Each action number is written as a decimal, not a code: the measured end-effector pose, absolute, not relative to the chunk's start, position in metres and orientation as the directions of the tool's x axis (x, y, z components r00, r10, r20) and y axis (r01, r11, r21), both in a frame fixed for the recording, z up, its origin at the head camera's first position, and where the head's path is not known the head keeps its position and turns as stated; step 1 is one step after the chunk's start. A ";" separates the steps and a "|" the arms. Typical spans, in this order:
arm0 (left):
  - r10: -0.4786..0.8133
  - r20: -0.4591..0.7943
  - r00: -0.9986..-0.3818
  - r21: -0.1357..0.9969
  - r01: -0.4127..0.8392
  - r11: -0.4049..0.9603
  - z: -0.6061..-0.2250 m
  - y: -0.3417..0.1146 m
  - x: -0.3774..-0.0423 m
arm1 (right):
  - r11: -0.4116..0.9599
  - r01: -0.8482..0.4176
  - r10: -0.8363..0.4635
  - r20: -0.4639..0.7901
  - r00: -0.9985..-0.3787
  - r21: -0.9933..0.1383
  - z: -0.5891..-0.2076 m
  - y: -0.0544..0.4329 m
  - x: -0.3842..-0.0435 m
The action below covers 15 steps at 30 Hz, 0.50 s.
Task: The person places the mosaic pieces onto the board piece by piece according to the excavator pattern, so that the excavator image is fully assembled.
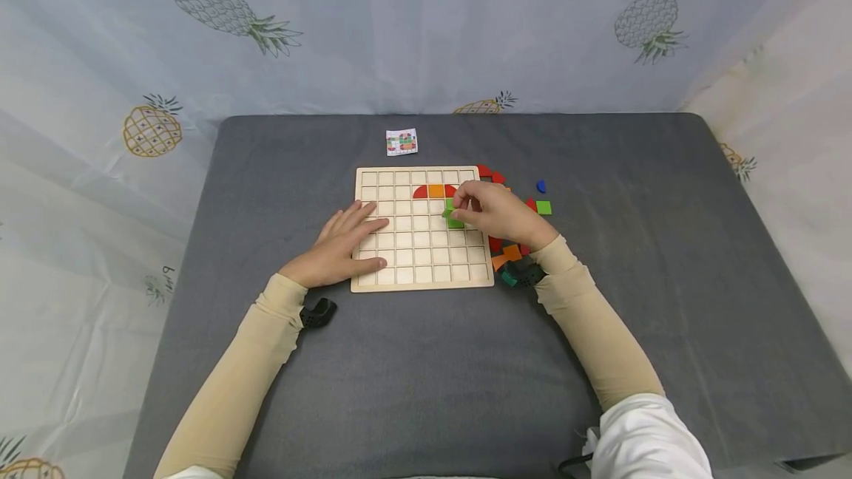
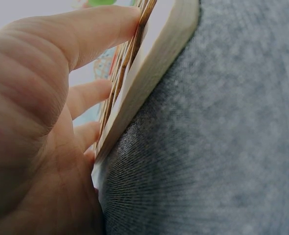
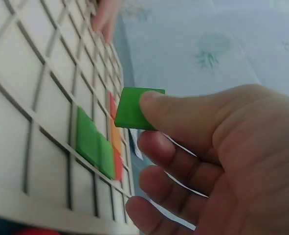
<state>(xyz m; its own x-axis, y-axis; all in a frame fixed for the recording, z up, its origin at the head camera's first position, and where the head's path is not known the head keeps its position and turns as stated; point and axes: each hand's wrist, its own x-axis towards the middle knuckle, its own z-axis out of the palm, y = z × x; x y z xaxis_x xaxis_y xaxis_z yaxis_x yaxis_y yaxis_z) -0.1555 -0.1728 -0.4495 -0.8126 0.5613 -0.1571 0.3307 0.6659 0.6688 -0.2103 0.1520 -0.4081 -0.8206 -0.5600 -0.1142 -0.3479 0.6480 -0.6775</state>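
Left hand (image 1: pixel 333 248): lying palm down at the left edge of the board, fingers extended and spread; thumb and fingertips are resting on the grid, gripping nothing.

Right hand (image 1: pixel 501 211): pinching one thin, bright green square tile (image 3: pixel 128 108) between thumb and index finger; the remaining fingers are curling below it. The tile is hovering above the right half of the board, apart from the grid.

Pale wooden grid board (image 1: pixel 404 256), square-celled, with raised dividers and a plain rim: lying flat near the middle of the dark grey, cloth-covered surface (image 1: pixel 426 375).

Pieces set in the board: one orange square tile (image 1: pixel 435 191), sitting in an upper row between two red curved-edge tiles (image 1: pixel 420 192), the right one partly hidden by the hand; two green square tiles (image 3: pixel 88 136), adjoining each other and lying alongside that row.

Loose pieces right of the board: several red pieces (image 1: pixel 498 177) and orange pieces (image 1: pixel 512 252), clustering along its edge, partly covered by the right hand and wrist; one spare green square (image 1: pixel 543 207), lying just beside a red piece; one blue half-round piece (image 1: pixel 541 186), lying farther back.

Small white card printed with a coloured pattern (image 1: pixel 401 142): lying just beyond the board's far edge.
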 end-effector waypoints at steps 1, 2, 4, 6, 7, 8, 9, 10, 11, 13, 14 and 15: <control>0.561 -0.156 -0.813 0.669 0.331 0.666 -0.450 -0.173 -0.155 | 0.645 -0.359 -0.568 -0.109 -0.815 -0.675 -0.409 0.149 -0.209; 0.560 -0.156 -0.814 0.667 0.331 0.667 -0.450 -0.173 -0.155 | 0.644 -0.372 -0.575 -0.102 -0.812 -0.669 -0.411 0.147 -0.209; 0.558 -0.155 -0.815 0.667 0.330 0.668 -0.450 -0.173 -0.155 | 0.648 -0.397 -0.580 -0.084 -0.810 -0.649 -0.414 0.141 -0.207; 0.556 -0.153 -0.817 0.661 0.333 0.672 -0.452 -0.173 -0.155 | 0.662 -0.423 -0.577 -0.061 -0.814 -0.618 -0.418 0.136 -0.206; 0.556 -0.152 -0.817 0.661 0.334 0.672 -0.452 -0.173 -0.155 | 0.673 -0.438 -0.576 -0.050 -0.816 -0.596 -0.420 0.133 -0.206; 0.556 -0.150 -0.818 0.658 0.337 0.673 -0.453 -0.173 -0.156 | 0.685 -0.453 -0.573 -0.038 -0.818 -0.571 -0.422 0.131 -0.205; 0.556 -0.149 -0.818 0.658 0.338 0.673 -0.453 -0.172 -0.156 | 0.697 -0.465 -0.569 -0.026 -0.822 -0.546 -0.423 0.130 -0.205; 0.555 -0.148 -0.818 0.657 0.338 0.673 -0.453 -0.173 -0.156 | 0.709 -0.476 -0.566 -0.015 -0.824 -0.521 -0.424 0.128 -0.204; 0.555 -0.148 -0.818 0.656 0.339 0.674 -0.454 -0.173 -0.156 | 0.719 -0.486 -0.562 -0.005 -0.827 -0.498 -0.425 0.127 -0.204; 0.556 -0.147 -0.818 0.658 0.339 0.672 -0.454 -0.173 -0.156 | 0.734 -0.495 -0.556 0.007 -0.831 -0.465 -0.427 0.125 -0.203; 0.557 -0.148 -0.817 0.660 0.338 0.671 -0.454 -0.173 -0.156 | 0.739 -0.494 -0.551 0.010 -0.834 -0.457 -0.427 0.125 -0.202; 0.557 -0.148 -0.817 0.663 0.335 0.669 -0.454 -0.172 -0.156 | 0.745 -0.493 -0.547 0.011 -0.837 -0.449 -0.427 0.124 -0.202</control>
